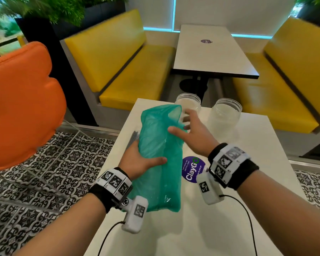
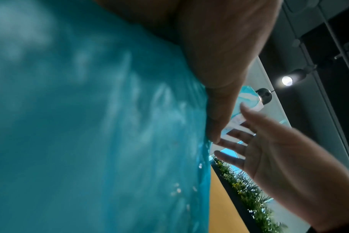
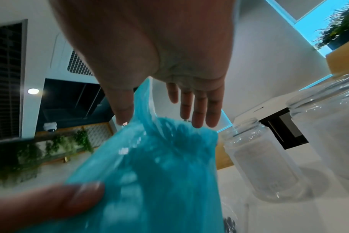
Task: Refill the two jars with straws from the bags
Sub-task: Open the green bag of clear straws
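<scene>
A teal plastic bag [image 1: 159, 156] is lifted off the white table [image 1: 248, 182], its mouth pointing away from me. My left hand [image 1: 146, 160] grips its middle, thumb on top and fingers underneath. My right hand [image 1: 187, 126] hovers with spread, straight fingers at the bag's mouth, its thumb touching the film. Two clear jars stand at the table's far edge, the left jar [image 1: 188, 102] just behind my right fingers and the right jar [image 1: 225, 112] beside it. In the right wrist view the bag [image 3: 149, 173] sits below my fingers [image 3: 197, 110], with the left jar [image 3: 259, 157] close by. What is inside the bag is hidden.
A bundle of dark straws [image 1: 133, 138] lies on the table left of the bag. A round purple sticker [image 1: 193, 169] marks the tabletop. An orange chair [image 1: 20, 104] stands at the left. Yellow benches [image 1: 129, 71] and a second table [image 1: 211, 52] lie beyond.
</scene>
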`<state>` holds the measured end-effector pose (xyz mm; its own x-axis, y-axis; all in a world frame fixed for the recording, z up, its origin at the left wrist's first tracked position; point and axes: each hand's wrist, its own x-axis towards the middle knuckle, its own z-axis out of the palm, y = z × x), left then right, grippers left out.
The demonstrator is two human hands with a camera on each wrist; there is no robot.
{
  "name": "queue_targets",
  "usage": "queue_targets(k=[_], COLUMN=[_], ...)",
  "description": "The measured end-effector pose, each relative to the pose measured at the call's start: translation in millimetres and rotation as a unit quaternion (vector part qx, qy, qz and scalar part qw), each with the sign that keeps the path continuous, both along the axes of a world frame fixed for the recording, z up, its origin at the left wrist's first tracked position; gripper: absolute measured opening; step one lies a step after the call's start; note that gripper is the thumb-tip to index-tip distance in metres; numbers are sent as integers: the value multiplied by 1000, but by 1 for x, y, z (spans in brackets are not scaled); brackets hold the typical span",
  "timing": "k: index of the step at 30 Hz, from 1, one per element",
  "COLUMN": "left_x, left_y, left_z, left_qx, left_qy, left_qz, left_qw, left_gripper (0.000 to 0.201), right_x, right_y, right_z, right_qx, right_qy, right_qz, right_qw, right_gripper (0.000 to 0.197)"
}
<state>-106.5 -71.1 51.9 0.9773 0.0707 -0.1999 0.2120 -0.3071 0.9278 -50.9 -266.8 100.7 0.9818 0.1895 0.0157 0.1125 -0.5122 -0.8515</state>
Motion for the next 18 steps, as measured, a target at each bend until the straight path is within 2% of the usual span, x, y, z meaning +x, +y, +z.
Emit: queue_targets(k=[1, 3, 5, 6, 8, 10, 16, 18], left_x=[1, 4, 6, 6, 8, 7, 11, 12], left_y=[-1, -2, -1, 1, 5, 8, 18, 22], left_z=[2, 4, 3, 2, -1, -3, -4, -4], left_qx=[-16, -44, -58, -64, -75, -83, -104, -91], left_qy=[1, -5, -9, -13, -12, -7, 10, 12], left_qz=[7, 14, 20, 24, 27, 23, -4, -31], left_qw=[1000, 999, 998, 998, 997, 996, 995, 995], left_gripper=[61, 56, 62, 69, 85, 92, 91, 83], right_x=[-2, -3, 1, 3, 11, 18, 34, 38], right_y=[3, 7, 9, 8, 4, -1, -16, -21], right_z=[-6, -16, -16, -13, -7, 0, 7, 10], right_qx=[-34, -88, -83, -74, -58, -53, -85, -85], right_qy=[-13, -59, -93, -95, -81, -71, -52, -64], right_qz=[4, -5, -30, -39, -43, -44, -53, -74], right_qw=[999, 994, 992, 992, 994, 995, 994, 992], right_gripper=[67, 45, 16, 9, 7, 5, 9, 8])
